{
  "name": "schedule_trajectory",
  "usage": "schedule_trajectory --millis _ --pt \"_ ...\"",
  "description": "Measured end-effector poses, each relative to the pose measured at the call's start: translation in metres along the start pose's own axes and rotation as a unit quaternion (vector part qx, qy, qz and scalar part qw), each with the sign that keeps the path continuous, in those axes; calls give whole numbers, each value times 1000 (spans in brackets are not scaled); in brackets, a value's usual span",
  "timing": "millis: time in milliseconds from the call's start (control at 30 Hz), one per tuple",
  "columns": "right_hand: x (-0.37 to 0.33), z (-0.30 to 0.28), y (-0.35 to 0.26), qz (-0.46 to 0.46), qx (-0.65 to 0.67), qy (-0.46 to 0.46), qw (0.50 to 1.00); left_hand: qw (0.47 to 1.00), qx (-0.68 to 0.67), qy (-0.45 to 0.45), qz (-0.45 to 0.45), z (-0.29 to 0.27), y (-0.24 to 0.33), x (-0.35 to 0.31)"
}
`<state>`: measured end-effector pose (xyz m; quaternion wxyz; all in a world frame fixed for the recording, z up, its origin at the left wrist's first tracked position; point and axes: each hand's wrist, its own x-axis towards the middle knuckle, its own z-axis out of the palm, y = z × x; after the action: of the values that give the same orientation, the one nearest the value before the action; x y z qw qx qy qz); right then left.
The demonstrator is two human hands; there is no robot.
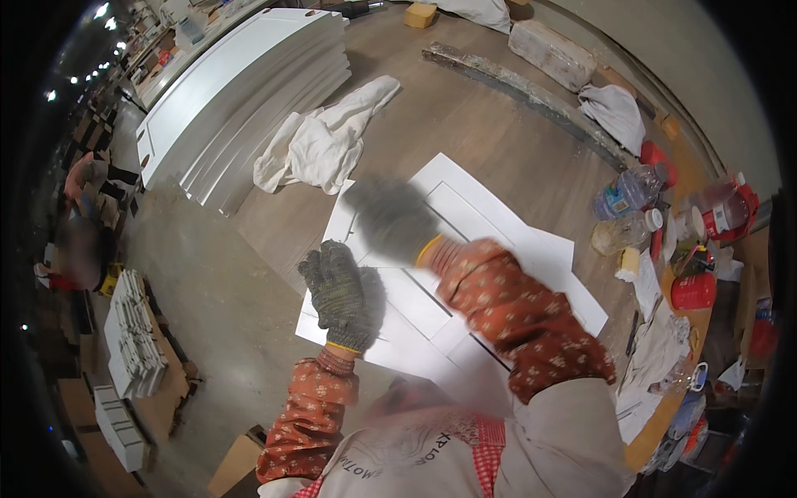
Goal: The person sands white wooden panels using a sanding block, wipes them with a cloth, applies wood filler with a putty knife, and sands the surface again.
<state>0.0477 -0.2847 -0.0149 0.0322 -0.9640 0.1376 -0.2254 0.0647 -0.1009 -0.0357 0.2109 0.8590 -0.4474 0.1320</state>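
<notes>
White grooved panels (477, 195), at least two and lying askew on one another, are on the brown table under my hands. They look like cabinet doors. My left hand (339, 295), in a dark grey knitted glove with a yellow cuff edge, is at the panels' left edge. Its fingers are slightly bent and apart, with nothing visible in them. Over the upper left of the top panel is my right hand (394, 220), in a similar glove. Motion smears its fingers, so anything in them is hidden. A crumpled white cloth (320, 145) lies just beyond the panels.
A stack of white panels (241, 91) stands at the far left. A long, stained bar (527, 95) lies across the back right. Plastic bottles (631, 191), a red container (693, 290) and rags (656, 353) crowd the right side. More white pieces (137, 340) are piled at lower left.
</notes>
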Motion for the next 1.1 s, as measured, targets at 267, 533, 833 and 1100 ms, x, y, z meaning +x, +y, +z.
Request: schedule_trajectory --millis 267,533,833,1100 --pt "10 12 30 125 -118 28 985 999 22 14 39 7 -2 5" --pt "10 -9 92 158 -90 9 983 993 -14 -57 103 -38 17 4" --pt "-13 -7 -101 -242 89 3 966 945 -205 -49 252 -47 41 -90" --pt "0 10 45 -11 -211 -61 976 939 -194 -130 252 -51 46 -85"
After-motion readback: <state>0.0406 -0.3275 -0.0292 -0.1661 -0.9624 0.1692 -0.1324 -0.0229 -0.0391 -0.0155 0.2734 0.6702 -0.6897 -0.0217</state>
